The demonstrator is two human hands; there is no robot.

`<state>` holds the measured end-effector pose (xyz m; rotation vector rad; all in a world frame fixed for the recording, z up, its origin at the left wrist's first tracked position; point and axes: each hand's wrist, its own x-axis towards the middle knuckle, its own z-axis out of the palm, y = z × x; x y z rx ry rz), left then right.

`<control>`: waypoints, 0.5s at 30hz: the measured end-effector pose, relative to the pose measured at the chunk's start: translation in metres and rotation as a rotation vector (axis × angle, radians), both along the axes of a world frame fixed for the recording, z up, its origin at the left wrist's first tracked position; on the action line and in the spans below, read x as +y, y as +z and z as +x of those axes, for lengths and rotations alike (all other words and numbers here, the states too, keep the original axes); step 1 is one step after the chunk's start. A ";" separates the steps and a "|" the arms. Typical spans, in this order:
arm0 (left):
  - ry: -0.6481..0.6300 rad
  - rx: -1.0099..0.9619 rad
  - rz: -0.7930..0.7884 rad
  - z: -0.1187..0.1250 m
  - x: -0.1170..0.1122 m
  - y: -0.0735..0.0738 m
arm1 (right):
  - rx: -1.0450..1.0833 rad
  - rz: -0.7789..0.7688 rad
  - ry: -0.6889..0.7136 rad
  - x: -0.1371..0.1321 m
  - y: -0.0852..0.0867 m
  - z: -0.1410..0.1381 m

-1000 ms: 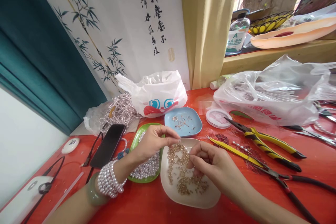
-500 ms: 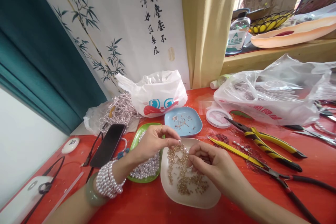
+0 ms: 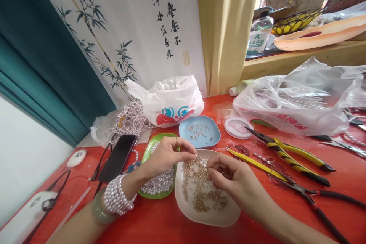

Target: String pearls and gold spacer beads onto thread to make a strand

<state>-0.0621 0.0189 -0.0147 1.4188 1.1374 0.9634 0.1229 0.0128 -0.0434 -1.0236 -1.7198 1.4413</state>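
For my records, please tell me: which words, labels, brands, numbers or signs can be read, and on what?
"A": clear bottle; lettering below too blurred.
"掃", "不", "水", "痕": wall scroll; other characters uncertain, seal unreadable.
Red lettering: right-hand plastic bag; too creased to read.
Dark mark: white oval object; too small.

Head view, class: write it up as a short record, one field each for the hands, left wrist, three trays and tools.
Left hand: grip closed, thumb and fingertip at small pale beads
Right hand: fingers curled over the cream tray; hold unclear
Left wrist: pearl strands, green bangle
Cream tray: loose gold beads
Green tray: lilac-silver pearls
Blue tray: small metallic pieces
Tools, right: yellow tweezers, yellow-and-black pliers, second pliers
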 end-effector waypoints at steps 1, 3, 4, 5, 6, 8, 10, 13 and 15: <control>-0.003 -0.013 -0.008 0.001 0.000 -0.001 | 0.004 -0.009 -0.004 0.000 0.000 0.000; -0.010 -0.033 -0.026 0.003 -0.002 -0.001 | 0.019 -0.032 -0.006 0.001 0.000 -0.001; -0.013 -0.032 -0.031 0.003 -0.002 -0.001 | 0.030 -0.044 -0.003 0.001 0.001 -0.001; -0.016 -0.025 -0.032 0.004 -0.003 -0.001 | 0.041 -0.055 0.003 0.001 0.001 -0.001; -0.017 -0.015 -0.029 0.005 -0.004 -0.001 | 0.048 -0.067 0.010 0.001 0.001 0.000; -0.016 0.008 -0.017 0.006 -0.005 -0.001 | 0.064 -0.096 0.016 0.001 0.001 0.000; -0.011 0.025 -0.007 0.007 -0.005 -0.001 | 0.085 -0.123 0.010 0.001 0.002 0.000; 0.008 0.052 0.010 0.007 -0.006 0.000 | 0.110 -0.135 0.000 0.001 0.002 -0.001; 0.037 0.071 0.034 0.007 -0.005 0.001 | 0.114 -0.124 0.014 0.001 0.002 -0.001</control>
